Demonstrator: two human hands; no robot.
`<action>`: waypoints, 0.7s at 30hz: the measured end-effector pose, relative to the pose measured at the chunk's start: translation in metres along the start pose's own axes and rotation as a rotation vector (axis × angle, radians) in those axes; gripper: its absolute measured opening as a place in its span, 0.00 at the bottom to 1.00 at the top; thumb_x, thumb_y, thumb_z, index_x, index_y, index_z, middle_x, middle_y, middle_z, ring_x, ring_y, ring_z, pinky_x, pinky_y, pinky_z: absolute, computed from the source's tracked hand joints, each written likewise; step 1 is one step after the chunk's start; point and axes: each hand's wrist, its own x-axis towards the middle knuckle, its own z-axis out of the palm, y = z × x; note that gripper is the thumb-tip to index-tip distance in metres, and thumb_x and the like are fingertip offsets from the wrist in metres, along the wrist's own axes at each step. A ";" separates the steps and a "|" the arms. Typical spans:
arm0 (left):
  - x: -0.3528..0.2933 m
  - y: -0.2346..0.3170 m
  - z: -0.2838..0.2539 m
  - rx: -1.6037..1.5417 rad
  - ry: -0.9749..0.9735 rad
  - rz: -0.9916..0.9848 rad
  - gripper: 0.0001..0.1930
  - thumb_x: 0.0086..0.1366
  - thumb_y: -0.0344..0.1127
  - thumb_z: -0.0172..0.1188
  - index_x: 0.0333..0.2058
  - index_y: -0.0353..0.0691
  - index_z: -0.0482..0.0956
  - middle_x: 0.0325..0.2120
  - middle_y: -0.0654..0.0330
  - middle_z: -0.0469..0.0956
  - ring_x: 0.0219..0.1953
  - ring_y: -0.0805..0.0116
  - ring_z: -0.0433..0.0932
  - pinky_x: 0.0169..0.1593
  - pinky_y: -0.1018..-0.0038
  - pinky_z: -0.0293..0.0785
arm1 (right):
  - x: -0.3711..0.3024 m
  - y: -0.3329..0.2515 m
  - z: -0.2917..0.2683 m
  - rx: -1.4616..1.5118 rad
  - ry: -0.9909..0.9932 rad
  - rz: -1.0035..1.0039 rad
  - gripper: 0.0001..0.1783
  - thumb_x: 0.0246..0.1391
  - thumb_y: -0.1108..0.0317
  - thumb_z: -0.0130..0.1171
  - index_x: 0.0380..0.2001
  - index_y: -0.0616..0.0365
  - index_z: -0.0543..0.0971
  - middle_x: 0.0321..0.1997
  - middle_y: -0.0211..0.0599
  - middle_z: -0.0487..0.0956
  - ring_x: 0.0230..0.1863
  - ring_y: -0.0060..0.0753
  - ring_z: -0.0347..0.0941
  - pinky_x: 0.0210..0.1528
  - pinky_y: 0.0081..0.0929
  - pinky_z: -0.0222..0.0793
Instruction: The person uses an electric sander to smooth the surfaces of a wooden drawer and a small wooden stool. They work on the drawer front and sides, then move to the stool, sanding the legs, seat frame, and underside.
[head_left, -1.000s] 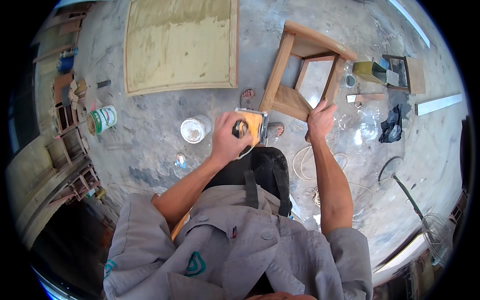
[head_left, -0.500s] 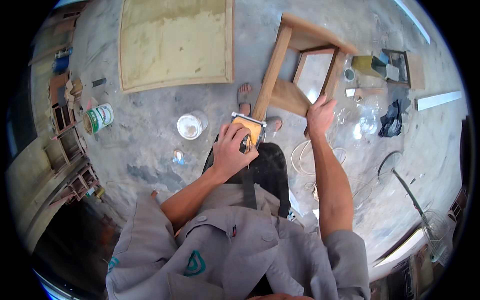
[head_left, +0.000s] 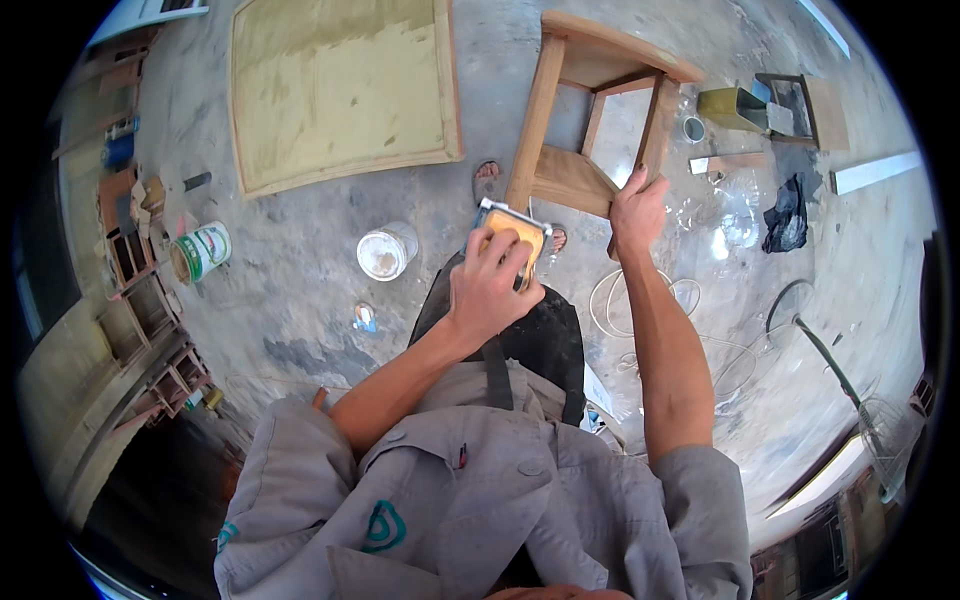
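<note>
My left hand (head_left: 492,290) is wrapped over a yellow hand-held sander (head_left: 525,238) with metal clips along its far edge. The sander is at the near end of one leg of a wooden frame (head_left: 541,105), which looks like a small stool or chair. Whether its pad touches the wood I cannot tell. On the frame's right side, my right hand (head_left: 638,218) is closed around a leg near its lower end. The frame lies tilted in front of me, with its legs toward me and open spaces between its bars.
A large pale panel (head_left: 345,100) lies beyond on the left. A white bucket (head_left: 387,250) and a green-and-white bucket (head_left: 203,251) stand left. To the right are a cream hose (head_left: 605,305), a black plastic bag (head_left: 786,215), an olive container (head_left: 732,108) and a fan (head_left: 838,372).
My left hand and the sander have moved slightly right and turned clockwise. The wooden frame sits a little farther up and left in view, with my right hand still on it.
</note>
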 end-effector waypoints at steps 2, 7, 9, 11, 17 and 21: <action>0.023 0.002 -0.001 -0.020 0.048 -0.043 0.19 0.43 0.32 0.70 0.38 0.43 0.79 0.43 0.60 0.77 0.47 0.51 0.75 0.41 0.59 0.80 | -0.001 0.001 0.000 0.000 -0.007 -0.001 0.26 0.72 0.46 0.45 0.46 0.62 0.68 0.31 0.69 0.81 0.36 0.77 0.78 0.39 0.65 0.71; -0.010 -0.005 -0.015 0.004 -0.033 -0.028 0.19 0.43 0.31 0.70 0.38 0.43 0.79 0.41 0.60 0.77 0.46 0.51 0.75 0.42 0.59 0.78 | 0.002 0.003 0.002 -0.012 -0.008 0.002 0.26 0.72 0.46 0.46 0.45 0.63 0.68 0.32 0.70 0.81 0.37 0.77 0.78 0.40 0.64 0.71; -0.028 -0.006 -0.019 -0.016 -0.070 -0.060 0.19 0.43 0.31 0.71 0.38 0.42 0.79 0.40 0.60 0.77 0.45 0.51 0.75 0.42 0.59 0.78 | 0.003 0.000 0.001 0.015 -0.002 0.009 0.25 0.72 0.46 0.46 0.44 0.63 0.68 0.32 0.70 0.81 0.37 0.76 0.78 0.40 0.64 0.71; -0.027 -0.002 -0.024 -0.027 -0.082 -0.060 0.19 0.43 0.31 0.70 0.37 0.42 0.79 0.40 0.59 0.77 0.45 0.50 0.75 0.42 0.59 0.78 | 0.000 -0.003 -0.002 0.017 -0.012 0.019 0.25 0.72 0.46 0.46 0.44 0.63 0.68 0.33 0.70 0.81 0.37 0.76 0.78 0.40 0.64 0.71; 0.022 0.003 -0.008 0.010 0.019 -0.015 0.18 0.43 0.31 0.70 0.37 0.43 0.79 0.40 0.60 0.77 0.45 0.51 0.75 0.42 0.59 0.79 | 0.001 -0.001 -0.001 0.018 -0.004 -0.007 0.25 0.72 0.48 0.47 0.46 0.64 0.69 0.33 0.70 0.81 0.37 0.76 0.78 0.40 0.64 0.70; 0.019 -0.001 -0.002 -0.009 0.014 -0.026 0.18 0.43 0.33 0.70 0.36 0.43 0.79 0.41 0.61 0.78 0.45 0.52 0.76 0.41 0.60 0.79 | 0.001 -0.002 -0.001 0.034 0.000 -0.012 0.24 0.72 0.49 0.47 0.46 0.65 0.69 0.32 0.70 0.81 0.37 0.77 0.77 0.40 0.64 0.70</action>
